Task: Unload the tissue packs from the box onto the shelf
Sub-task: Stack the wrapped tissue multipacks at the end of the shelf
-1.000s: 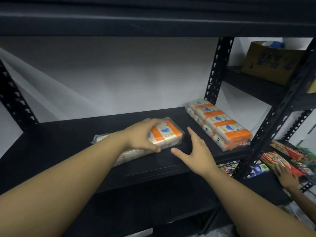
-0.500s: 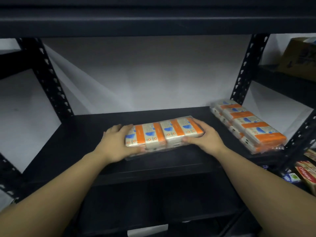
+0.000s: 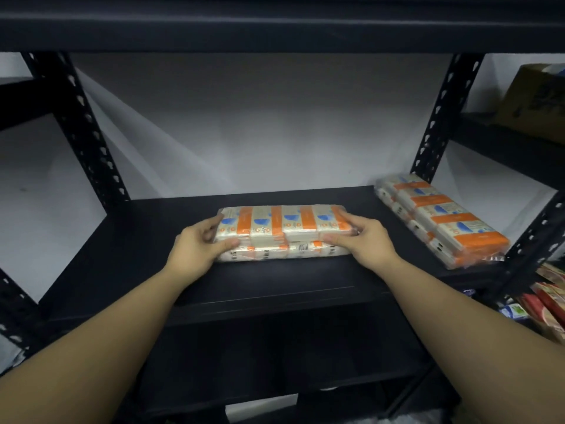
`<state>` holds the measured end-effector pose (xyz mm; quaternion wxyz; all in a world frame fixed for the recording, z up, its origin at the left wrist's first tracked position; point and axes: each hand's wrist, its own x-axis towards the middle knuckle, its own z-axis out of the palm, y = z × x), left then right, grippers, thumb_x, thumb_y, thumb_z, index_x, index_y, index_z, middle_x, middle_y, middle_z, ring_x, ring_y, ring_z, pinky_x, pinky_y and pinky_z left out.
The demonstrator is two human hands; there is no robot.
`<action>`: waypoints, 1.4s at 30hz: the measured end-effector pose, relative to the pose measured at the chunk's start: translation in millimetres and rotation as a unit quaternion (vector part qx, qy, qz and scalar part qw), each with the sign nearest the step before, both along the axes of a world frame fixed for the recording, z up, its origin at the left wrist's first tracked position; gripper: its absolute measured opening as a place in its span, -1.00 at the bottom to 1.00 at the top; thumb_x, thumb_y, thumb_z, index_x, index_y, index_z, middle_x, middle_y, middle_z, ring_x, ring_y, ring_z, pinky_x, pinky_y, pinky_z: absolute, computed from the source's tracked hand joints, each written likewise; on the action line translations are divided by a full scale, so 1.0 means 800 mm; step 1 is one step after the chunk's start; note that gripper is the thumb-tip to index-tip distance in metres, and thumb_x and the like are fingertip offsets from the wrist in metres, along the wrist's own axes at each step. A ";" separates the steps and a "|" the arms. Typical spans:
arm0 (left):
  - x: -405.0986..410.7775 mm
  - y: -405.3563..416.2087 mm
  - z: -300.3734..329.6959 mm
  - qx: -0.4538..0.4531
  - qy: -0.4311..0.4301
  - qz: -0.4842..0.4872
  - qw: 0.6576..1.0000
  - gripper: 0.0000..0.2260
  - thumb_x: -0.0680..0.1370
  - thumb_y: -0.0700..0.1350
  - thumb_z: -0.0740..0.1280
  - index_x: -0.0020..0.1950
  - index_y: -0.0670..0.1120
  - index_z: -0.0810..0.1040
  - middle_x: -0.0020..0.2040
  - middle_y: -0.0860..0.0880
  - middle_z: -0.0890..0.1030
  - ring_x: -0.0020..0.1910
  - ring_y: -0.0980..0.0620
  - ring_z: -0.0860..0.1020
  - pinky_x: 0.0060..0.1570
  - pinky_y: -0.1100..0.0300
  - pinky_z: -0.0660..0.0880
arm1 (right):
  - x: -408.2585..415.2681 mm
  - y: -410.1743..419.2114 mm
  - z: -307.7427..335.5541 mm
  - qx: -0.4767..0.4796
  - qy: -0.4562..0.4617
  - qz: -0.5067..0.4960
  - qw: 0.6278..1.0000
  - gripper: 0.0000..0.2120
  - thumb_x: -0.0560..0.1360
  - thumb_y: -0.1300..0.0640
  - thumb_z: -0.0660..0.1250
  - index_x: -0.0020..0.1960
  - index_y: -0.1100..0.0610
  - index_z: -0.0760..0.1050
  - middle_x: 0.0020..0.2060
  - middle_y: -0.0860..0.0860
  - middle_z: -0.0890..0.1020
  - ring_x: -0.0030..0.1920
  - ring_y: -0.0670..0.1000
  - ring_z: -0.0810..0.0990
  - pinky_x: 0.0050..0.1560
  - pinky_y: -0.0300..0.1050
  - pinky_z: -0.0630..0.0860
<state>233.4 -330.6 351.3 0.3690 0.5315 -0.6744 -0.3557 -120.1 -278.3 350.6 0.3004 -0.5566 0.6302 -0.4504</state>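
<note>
A white and orange tissue pack (image 3: 281,228) lies flat on the black shelf (image 3: 275,289), lengthwise across the middle. My left hand (image 3: 198,246) grips its left end, thumb on the front face. My right hand (image 3: 363,240) grips its right end the same way. A second tissue pack (image 3: 440,218) lies at an angle at the shelf's right end, untouched. The box is out of view.
Black perforated uprights stand at the left (image 3: 82,130) and right (image 3: 440,117) rear of the bay. A shelf board (image 3: 275,26) runs close overhead. A cardboard box (image 3: 538,102) sits on the neighbouring rack, with coloured packets (image 3: 550,298) lower right.
The pack has been turned square to the shelf front and pushed further back. Both hands now hold its ends; a second ago the right hand was off it. The view has swung left.
</note>
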 end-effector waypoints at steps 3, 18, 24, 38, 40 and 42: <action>-0.001 -0.002 0.009 0.004 0.038 -0.012 0.999 -0.29 0.44 -0.05 0.61 0.55 -0.07 0.44 0.09 0.11 0.73 0.05 0.17 0.72 0.02 0.27 0.64 | 0.001 0.009 0.005 -0.005 0.009 -0.021 1.000 -0.45 0.34 0.02 0.67 0.30 -0.02 0.65 -0.06 -0.24 0.74 0.00 -0.25 0.71 0.18 -0.15 0.64; -0.155 -0.052 0.091 -0.043 0.109 -0.191 0.975 -0.52 0.53 -0.19 0.53 0.43 -0.03 0.54 -0.07 0.31 0.73 -0.03 0.24 0.71 -0.10 0.42 0.58 | -0.092 0.118 0.095 -0.112 0.028 -0.209 0.971 -0.28 0.27 -0.18 0.66 0.34 0.09 0.64 0.13 -0.22 0.70 0.04 -0.22 0.70 0.04 -0.15 0.68; -0.293 -0.094 0.115 -0.026 0.172 -0.229 0.958 -0.55 0.48 -0.25 0.56 0.35 -0.12 0.59 0.06 0.06 0.74 0.03 0.08 0.73 -0.09 0.28 0.64 | -0.144 0.155 0.108 -0.142 0.048 -0.333 0.931 -0.35 0.30 -0.12 0.66 0.35 0.02 0.63 0.01 -0.21 0.71 -0.11 -0.28 0.70 -0.07 -0.10 0.70; -0.483 -0.220 0.067 0.057 0.179 -0.301 0.935 -0.58 0.46 -0.29 0.57 0.29 -0.05 0.66 0.12 0.01 0.75 0.15 0.03 0.70 0.13 0.24 0.61 | -0.196 0.118 0.046 -0.212 0.308 -0.432 0.821 -0.63 0.41 -0.14 0.53 0.02 0.13 0.76 -0.10 0.05 0.76 -0.12 0.11 0.72 -0.10 0.07 0.65; -0.496 -0.230 0.059 0.061 0.175 -0.303 0.935 -0.54 0.46 -0.28 0.57 0.35 -0.11 0.64 0.16 -0.03 0.74 0.16 0.01 0.70 0.17 0.18 0.62 | -0.196 0.111 0.037 -0.211 0.320 -0.442 0.811 -0.65 0.43 -0.16 0.53 -0.01 0.12 0.76 -0.14 0.04 0.75 -0.14 0.13 0.70 -0.17 0.07 0.63; -0.506 -0.236 0.055 0.073 0.179 -0.304 0.933 -0.53 0.47 -0.25 0.57 0.37 -0.12 0.63 0.19 -0.06 0.73 0.16 -0.03 0.70 0.18 0.11 0.63 | -0.195 0.104 0.028 -0.218 0.321 -0.450 0.805 -0.66 0.45 -0.17 0.55 -0.03 0.11 0.76 -0.14 0.03 0.75 -0.15 0.12 0.70 -0.17 0.04 0.62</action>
